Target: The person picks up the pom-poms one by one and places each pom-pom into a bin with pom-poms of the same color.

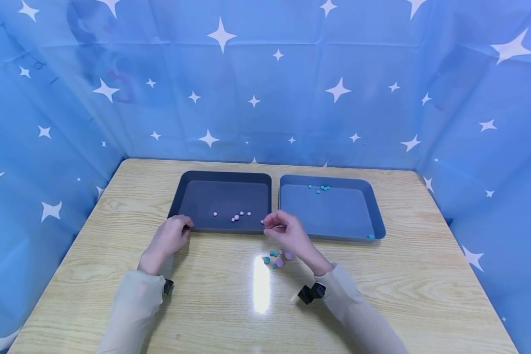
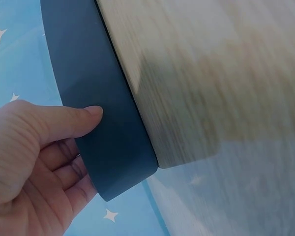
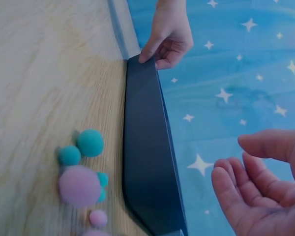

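Note:
My left hand (image 1: 170, 238) grips the near left corner of the dark tray (image 1: 225, 196). In the left wrist view its thumb (image 2: 93, 118) presses the outer wall while the other fingers go behind the rim. Above the tray's near right corner is my right hand (image 1: 287, 230), thumb and fingertips apart with nothing between them in the right wrist view. A small pink pom-pom (image 1: 262, 222) shows right beside those fingertips. Several more pink pom-poms (image 1: 236, 217) lie along the tray's near side.
To the right stands a blue tray (image 1: 336, 209) with small teal pom-poms (image 1: 322, 187) at its back and one at its near right corner. On the wooden table (image 1: 221, 295), a loose cluster of pink pom-poms (image 1: 280, 262) and teal pom-poms (image 1: 267, 260) lies before the trays.

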